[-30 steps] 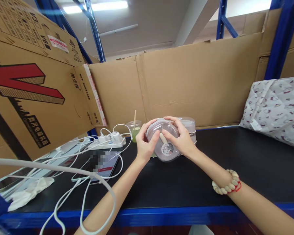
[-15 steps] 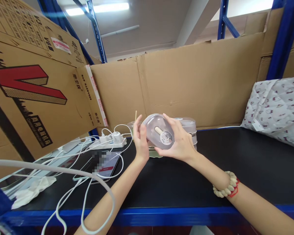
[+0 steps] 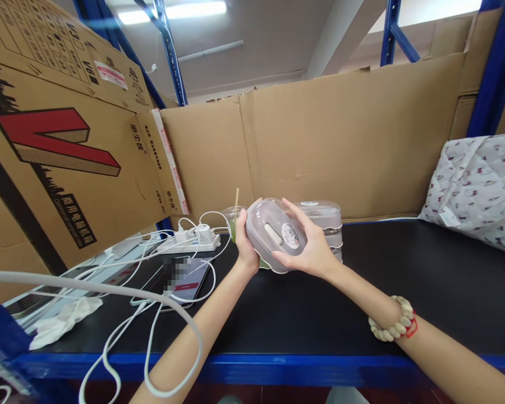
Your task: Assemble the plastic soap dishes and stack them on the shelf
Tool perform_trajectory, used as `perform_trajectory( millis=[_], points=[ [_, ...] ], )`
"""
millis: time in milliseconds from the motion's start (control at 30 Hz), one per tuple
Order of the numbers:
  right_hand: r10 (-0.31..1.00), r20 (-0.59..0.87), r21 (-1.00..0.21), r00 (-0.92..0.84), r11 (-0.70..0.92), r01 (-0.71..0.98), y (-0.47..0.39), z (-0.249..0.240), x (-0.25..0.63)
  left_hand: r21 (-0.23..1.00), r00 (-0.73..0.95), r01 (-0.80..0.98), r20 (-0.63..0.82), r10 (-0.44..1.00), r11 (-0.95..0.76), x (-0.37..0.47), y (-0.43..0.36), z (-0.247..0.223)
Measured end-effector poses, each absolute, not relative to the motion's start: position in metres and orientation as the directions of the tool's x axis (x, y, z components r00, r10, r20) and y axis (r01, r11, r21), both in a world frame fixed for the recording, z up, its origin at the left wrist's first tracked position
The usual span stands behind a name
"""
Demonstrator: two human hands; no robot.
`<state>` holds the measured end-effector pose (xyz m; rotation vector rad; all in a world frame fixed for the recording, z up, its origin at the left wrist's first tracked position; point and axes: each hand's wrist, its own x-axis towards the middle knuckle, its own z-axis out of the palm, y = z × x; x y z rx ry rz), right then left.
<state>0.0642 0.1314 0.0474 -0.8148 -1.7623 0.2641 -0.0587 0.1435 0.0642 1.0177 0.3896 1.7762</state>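
A rounded plastic food box with a clear lid (image 3: 266, 220) is held up tilted above the black shelf, its top facing me. A round printed sticker and a cream-coloured oblong piece show on or through the lid. My left hand (image 3: 247, 247) grips the box's left side, with most of its fingers hidden behind it. My right hand (image 3: 313, 244) clasps the right side, thumb low on the lid and fingers along the upper edge. Just behind stands a stack of similar clear boxes (image 3: 326, 216), partly covered by my right hand. A green patch shows beneath the held box.
At the left of the shelf (image 3: 320, 320) lie a tablet-like device (image 3: 193, 279), a white power strip (image 3: 189, 241), looping white cables and a crumpled tissue (image 3: 65, 322). A cup with a straw (image 3: 233, 227) stands behind my left hand. A patterned quilted bag (image 3: 475, 191) sits far right.
The box has turned and tilted, so more of its side and lower rim shows. My left hand has closed in around its left side. The view has shifted slightly.
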Motion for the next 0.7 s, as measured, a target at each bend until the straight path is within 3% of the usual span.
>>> perform_trajectory(
  millis=[167, 700],
  points=[
    [0.646, 0.749, -0.577, -0.150, 0.746, 0.332, 0.1319, 0.0495, 0.0660, 0.657, -0.153, -0.643, 0.393, 0.907, -0.394, -0.0591, 0.1409, 0.0667],
    [0.684, 0.711, -0.617, -0.162, 0.718, 0.324, 0.1337, 0.0492, 0.0644, 0.691, -0.053, -0.613, 0.449, 0.892, -0.384, -0.0596, 0.1448, 0.0626]
  ],
)
